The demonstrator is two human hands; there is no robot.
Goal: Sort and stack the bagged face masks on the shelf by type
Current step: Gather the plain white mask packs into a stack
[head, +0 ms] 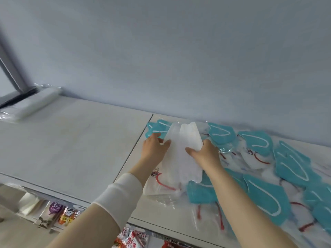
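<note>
A person's left hand and right hand clasp a pair of bagged white masks by opposite edges, thumbs on top and fingers tucked beneath, apparently squaring them together as one type before stacking. Both arms reach forward over the shelf, holding the white masks just above the left end of a loose spread of teal masks and red-looped masks not yet sorted.

Left hand and right hand cover side edges of the white bagged masks; teal bagged masks run off frame right; a blurred white bundle is cut at left; snack packets carry unreadable print.
</note>
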